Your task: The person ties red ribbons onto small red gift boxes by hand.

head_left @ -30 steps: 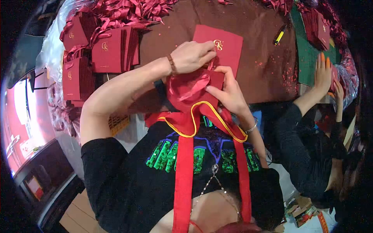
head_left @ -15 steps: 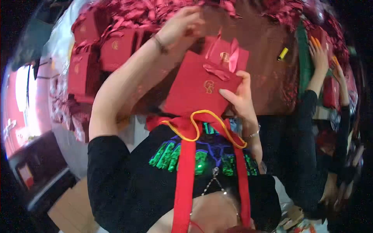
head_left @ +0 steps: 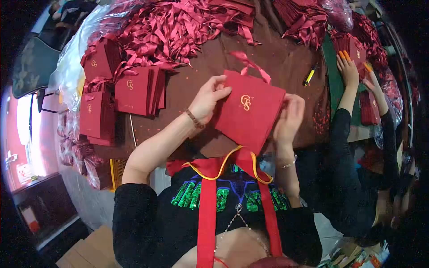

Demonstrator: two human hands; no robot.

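Note:
A red paper bag with a gold monogram is held tilted in front of my chest, above the brown cloth; its lower edges look layered, so more than one may be there. From its top a red ribbon handle sticks up. My left hand pinches the bag's upper left edge, thumb in front. At the right edge my right hand curls round the side, its fingers slightly blurred.
Red bags stand at the left, below a heap of ribboned bags. A yellow marker lies on the brown table cloth. On the right, a co-worker's hands touch more red bags.
My left hand has come down from above the bags and taken the left edge. The bag has turned more upright, and the second one behind it no longer shows separately. The camera view has shifted.

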